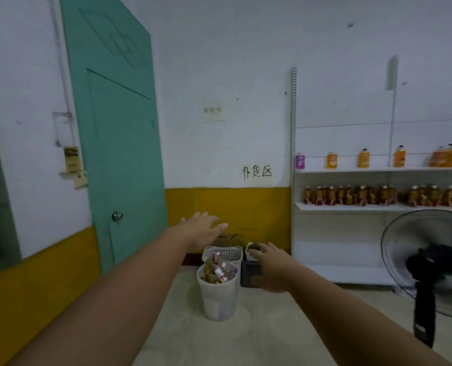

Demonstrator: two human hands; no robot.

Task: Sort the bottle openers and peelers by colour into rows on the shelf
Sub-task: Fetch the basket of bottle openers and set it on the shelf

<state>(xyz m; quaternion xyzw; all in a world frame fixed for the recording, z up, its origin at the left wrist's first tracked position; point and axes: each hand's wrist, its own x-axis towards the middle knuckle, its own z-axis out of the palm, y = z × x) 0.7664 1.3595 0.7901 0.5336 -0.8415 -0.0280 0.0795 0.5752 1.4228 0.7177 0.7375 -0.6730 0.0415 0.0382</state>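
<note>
No bottle opener or peeler can be made out in the head view. My left hand (202, 228) is stretched forward with straight fingers and holds nothing. My right hand (272, 270) is also stretched out, fingers loosely spread and empty, in front of a dark crate (250, 273) on the floor. The white shelf unit (378, 207) stands at the right against the wall, with bottles on two of its boards.
A white bin (219, 297) full of packets stands on the floor ahead, with a white slotted basket (223, 253) and a cardboard box (228, 239) behind it. A black standing fan (428, 265) is at the right. A green door (119, 143) is at the left.
</note>
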